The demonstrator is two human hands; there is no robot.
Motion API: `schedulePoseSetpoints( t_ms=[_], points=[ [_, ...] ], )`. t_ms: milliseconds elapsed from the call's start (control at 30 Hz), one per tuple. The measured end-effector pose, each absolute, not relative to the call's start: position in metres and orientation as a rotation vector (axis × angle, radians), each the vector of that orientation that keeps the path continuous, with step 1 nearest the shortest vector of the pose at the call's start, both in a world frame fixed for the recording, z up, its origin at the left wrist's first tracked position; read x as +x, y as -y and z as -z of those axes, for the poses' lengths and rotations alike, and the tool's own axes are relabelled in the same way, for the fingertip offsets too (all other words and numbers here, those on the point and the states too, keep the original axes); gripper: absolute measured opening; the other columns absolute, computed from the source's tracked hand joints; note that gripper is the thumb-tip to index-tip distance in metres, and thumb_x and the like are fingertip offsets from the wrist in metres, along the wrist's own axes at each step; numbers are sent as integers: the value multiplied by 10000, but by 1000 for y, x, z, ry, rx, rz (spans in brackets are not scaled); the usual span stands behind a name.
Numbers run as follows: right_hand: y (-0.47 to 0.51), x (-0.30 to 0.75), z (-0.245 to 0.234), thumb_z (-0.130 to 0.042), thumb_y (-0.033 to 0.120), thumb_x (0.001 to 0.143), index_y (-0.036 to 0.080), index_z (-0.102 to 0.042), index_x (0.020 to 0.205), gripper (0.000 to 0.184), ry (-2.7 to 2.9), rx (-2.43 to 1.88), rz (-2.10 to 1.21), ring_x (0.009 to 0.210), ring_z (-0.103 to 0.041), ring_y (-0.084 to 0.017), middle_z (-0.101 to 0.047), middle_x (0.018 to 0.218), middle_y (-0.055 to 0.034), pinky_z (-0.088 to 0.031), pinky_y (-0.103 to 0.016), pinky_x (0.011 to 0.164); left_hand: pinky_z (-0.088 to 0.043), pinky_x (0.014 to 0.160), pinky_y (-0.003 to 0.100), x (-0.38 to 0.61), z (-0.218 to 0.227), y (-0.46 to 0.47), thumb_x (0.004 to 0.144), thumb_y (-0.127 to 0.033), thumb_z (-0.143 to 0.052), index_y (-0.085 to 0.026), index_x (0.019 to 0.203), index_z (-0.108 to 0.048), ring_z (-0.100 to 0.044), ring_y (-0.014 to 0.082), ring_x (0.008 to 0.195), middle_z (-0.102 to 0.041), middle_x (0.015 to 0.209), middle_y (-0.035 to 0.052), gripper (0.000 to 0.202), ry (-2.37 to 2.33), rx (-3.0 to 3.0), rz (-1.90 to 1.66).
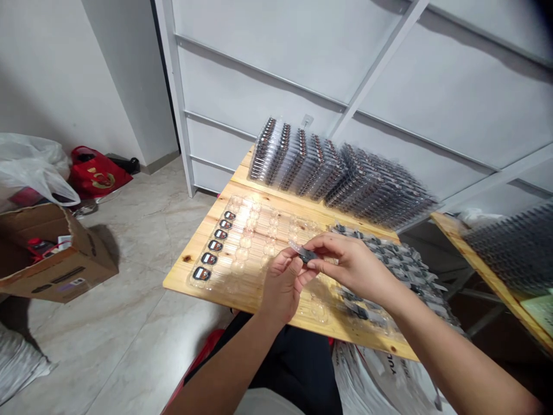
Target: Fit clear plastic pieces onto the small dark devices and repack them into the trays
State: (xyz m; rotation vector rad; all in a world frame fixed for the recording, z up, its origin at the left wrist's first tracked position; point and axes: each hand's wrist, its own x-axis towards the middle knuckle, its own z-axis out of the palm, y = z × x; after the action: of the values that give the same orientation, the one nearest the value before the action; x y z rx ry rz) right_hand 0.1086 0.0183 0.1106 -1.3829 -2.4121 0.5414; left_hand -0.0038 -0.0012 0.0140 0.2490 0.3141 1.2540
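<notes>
My left hand (280, 288) and my right hand (352, 262) meet above the wooden table (175, 280), both closed on a small dark device (307, 255) with a pale, translucent strip sticking out to the upper left. Fingertips cover part of it. Beneath my hands lies a clear plastic tray (259, 271) with round hollows. Its leftmost row holds several dark, rounded devices (215, 245) with white and reddish faces. To the right, partly behind my right forearm, several dark pieces with grey strips (401, 259) lie close together.
Tall stacks of filled clear trays (302, 164) stand along the table's back edge by a white panelled partition (259, 86). More stacks (514, 242) rest on another table at right. An open cardboard box (64, 271) and a red bag (97, 173) are on the floor at left.
</notes>
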Motion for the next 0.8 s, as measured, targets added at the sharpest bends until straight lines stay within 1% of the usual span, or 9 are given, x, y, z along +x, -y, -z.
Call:
schedulePoseSetpoints(
  t_ms=[133,267,433,600,800],
  points=[
    [-18,109,-110,-560,225,801,159,-596,925,145,2399,-1388,-532,740,-553,-113,-593,870,-42,-443,-226,667,-461,834,330,-3,-15,1,661,-299,-707,-124,917,-534,-588,191,890,-593,934,79,355,-315,257,-1258],
    [-18,109,-109,-559,230,802,157,-597,921,145,2386,-1394,-503,739,-559,-117,-594,871,-45,-445,-227,664,-452,858,349,-3,-15,0,664,-297,-704,-126,923,-538,-587,196,897,-594,935,80,351,-305,246,-1265],
    [-18,110,-108,-568,222,794,157,-597,923,147,2370,-1405,-529,733,-559,-115,-595,872,-41,-445,-230,666,-452,855,352,-2,-14,0,671,-279,-701,-122,924,-541,-589,194,890,-591,928,79,337,-295,234,-1269],
    [-18,111,-106,-566,235,797,160,-596,924,151,2326,-1402,-586,767,-560,-123,-592,891,-42,-453,-239,691,-450,861,358,-3,-12,1,691,-254,-685,-123,927,-543,-586,185,888,-585,931,74,305,-282,231,-1265],
    [-17,115,-103,-571,239,786,161,-595,952,185,2241,-1430,-715,795,-564,-132,-589,915,-45,-464,-247,716,-454,863,348,-3,-12,2,684,-200,-681,-126,951,-543,-564,189,932,-541,1035,81,309,-302,247,-1259]
  ],
)
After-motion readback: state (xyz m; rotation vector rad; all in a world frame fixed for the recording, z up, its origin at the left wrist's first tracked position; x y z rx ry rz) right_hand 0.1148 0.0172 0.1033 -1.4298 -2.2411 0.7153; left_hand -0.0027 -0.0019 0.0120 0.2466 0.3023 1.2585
